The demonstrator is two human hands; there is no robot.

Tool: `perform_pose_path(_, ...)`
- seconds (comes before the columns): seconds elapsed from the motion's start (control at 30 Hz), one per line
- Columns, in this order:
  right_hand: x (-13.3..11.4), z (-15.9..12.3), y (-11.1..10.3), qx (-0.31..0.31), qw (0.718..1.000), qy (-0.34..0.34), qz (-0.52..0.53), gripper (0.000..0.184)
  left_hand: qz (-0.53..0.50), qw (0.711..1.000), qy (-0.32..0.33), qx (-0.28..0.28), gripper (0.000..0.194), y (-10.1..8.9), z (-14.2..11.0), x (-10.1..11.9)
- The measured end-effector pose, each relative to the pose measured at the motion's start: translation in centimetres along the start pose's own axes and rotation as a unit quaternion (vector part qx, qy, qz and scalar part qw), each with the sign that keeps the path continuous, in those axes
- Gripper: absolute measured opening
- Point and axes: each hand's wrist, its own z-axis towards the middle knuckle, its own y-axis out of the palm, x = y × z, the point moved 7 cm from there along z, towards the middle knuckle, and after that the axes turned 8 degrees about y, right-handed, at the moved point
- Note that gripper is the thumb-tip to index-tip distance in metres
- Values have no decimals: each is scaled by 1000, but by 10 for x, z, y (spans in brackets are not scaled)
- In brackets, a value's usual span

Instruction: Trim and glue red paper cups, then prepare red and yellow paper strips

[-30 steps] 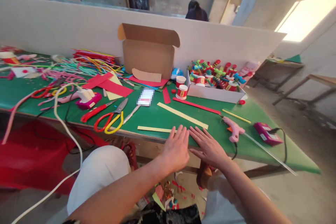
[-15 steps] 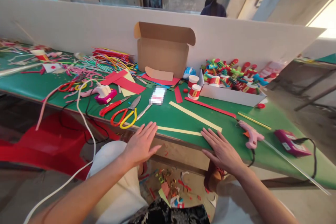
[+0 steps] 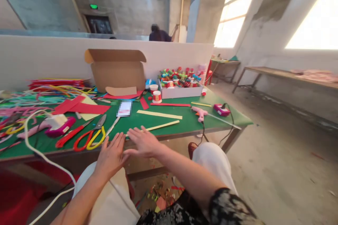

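Note:
At the table's front edge my left hand (image 3: pixel 111 155) lies with its fingers stretched out, near the left end of a narrow pale yellow paper strip (image 3: pixel 163 125). My right hand (image 3: pixel 145 144) is flat beside it, fingers extended over that strip's left part; the thumb reaches toward my left hand. A wider pale yellow strip (image 3: pixel 160 114) lies just behind. Left of my hands are scissors (image 3: pixel 96 134) with one orange and one yellow handle, and a red-handled cutting tool (image 3: pixel 70 136). A phone-like white rectangle (image 3: pixel 124 108), blurred out, lies behind them.
A pink glue gun (image 3: pixel 200 113) and a purple power block (image 3: pixel 221 109) lie to the right. A white box (image 3: pixel 182 92) of colourful figures stands behind, beside red-and-white cups (image 3: pixel 156 97). An open cardboard box (image 3: pixel 118 74) leans at the partition. A white cable (image 3: pixel 39 154) hangs left.
My view has turned to the right. My right hand has moved left along the narrow strip until close to my left hand. The strip's right end now angles away from the table edge.

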Motion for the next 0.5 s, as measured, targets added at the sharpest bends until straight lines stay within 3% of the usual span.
perform_pose_path(0.07,-12,14,16,4,1000,29,1,75,-2,1000,14,11,60,1,-2,-1)
perform_pose_path(0.17,-5,11,20,1,999,35,2,72,4,1000,21,20,58,2,-3,-2)
perform_pose_path(0.5,120,-80,-37,-40,986,158,-32,60,-13,999,-22,26,57,-4,1,0)
